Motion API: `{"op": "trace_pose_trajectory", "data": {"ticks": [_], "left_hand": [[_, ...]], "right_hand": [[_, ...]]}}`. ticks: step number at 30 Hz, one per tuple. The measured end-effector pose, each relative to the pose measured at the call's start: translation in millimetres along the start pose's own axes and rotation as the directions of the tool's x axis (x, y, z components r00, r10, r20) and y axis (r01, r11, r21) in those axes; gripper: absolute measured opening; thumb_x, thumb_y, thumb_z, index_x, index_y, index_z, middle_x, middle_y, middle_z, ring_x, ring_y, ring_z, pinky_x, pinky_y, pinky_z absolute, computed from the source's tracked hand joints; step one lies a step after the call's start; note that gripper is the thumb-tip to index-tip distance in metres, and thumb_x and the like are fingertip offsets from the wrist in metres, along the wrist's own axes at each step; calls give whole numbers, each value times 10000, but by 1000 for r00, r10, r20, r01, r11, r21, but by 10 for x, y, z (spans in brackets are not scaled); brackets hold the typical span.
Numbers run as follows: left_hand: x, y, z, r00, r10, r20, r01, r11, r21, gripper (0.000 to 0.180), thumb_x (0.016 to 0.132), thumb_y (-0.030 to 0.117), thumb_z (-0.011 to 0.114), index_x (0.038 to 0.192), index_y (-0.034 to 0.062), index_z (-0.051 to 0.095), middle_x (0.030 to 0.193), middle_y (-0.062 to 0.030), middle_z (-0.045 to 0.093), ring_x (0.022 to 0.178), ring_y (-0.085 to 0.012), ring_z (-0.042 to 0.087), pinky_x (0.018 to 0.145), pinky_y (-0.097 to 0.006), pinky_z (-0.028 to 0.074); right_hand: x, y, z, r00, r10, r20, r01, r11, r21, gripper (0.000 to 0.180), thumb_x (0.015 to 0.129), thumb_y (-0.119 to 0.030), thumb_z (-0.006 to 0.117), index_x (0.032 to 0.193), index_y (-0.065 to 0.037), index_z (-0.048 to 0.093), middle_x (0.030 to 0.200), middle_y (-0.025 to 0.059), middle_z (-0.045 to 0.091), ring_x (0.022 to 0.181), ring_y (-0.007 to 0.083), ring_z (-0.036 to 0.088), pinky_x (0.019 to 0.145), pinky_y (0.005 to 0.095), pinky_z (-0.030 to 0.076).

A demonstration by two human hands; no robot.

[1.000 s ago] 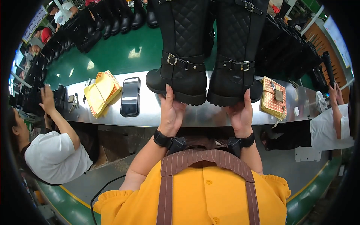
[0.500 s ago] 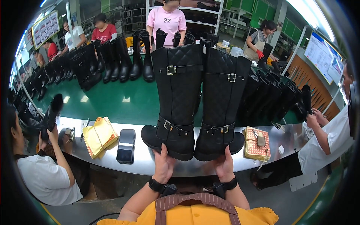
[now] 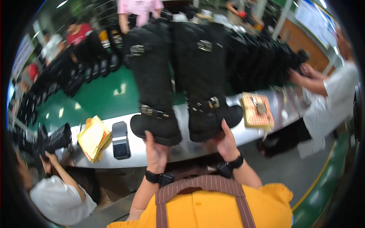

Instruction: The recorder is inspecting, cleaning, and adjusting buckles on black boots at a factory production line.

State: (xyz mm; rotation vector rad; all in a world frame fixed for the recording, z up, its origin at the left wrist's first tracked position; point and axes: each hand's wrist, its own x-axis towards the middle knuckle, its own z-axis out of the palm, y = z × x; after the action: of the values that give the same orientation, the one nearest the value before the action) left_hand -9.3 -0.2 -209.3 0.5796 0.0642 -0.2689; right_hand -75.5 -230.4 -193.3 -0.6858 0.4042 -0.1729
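From the head view, the left hand (image 3: 155,151) clasps the heel of the left tall black boot (image 3: 154,81), the right hand (image 3: 225,142) the right boot (image 3: 207,78), both upright over the steel worktop (image 3: 182,152). They look heavy, with floppy shafts; the stiff heels seem the best hold.

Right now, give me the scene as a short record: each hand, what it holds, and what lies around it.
left hand: under the heel of the left black boot, holding it upright
right hand: under the heel of the right black boot, upright too
surface: metal table
left of boots: dark phone-like device, yellow packets
right of boots: woven pad
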Motion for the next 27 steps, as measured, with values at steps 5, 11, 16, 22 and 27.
{"op": "trace_pose_trajectory", "data": {"ticks": [5,11,16,22,27], "left_hand": [[-20,263,-116,998,55,41,-53,997,-52,519,945,481,511,1350,159,495,1341,-51,546,1226,-233,509,1023,-434,396],[28,179,-8,998,-3,66,9,996,-89,451,937,423,559,1294,147,549,1298,-25,582,1177,-206,551,990,-402,429],[78,-42,78,990,-143,13,143,980,-138,484,966,437,497,1335,125,501,1339,-38,549,1223,-226,519,1050,-417,388],[95,-216,181,988,-118,97,117,993,11,550,961,451,501,1394,123,413,1379,-56,506,1245,-248,496,1042,-435,391],[108,-279,249,991,-130,15,128,988,88,575,954,463,510,1401,120,395,1395,-62,488,1252,-246,489,1048,-434,387]], "right_hand": [[-109,-248,-265,990,-100,-102,54,924,-379,575,889,-454,636,1247,-24,504,1053,65,626,894,144,611,719,291,546],[-146,-778,-698,965,-206,-161,-102,270,-957,519,918,-479,563,1014,20,667,819,103,688,695,170,680,639,275,513],[48,-1793,-1276,682,-728,-64,-140,-44,-989,233,850,-290,642,870,-72,721,719,114,689,692,253,680,614,341,505],[993,-2458,-2009,764,-607,219,100,-225,-969,138,803,-112,693,918,-39,715,750,98,690,710,179,672,664,295,528],[1326,-2502,-2219,859,-467,207,79,-280,-957,151,779,-54,710,929,-36,720,738,79,681,696,143,651,658,283,522]]}}
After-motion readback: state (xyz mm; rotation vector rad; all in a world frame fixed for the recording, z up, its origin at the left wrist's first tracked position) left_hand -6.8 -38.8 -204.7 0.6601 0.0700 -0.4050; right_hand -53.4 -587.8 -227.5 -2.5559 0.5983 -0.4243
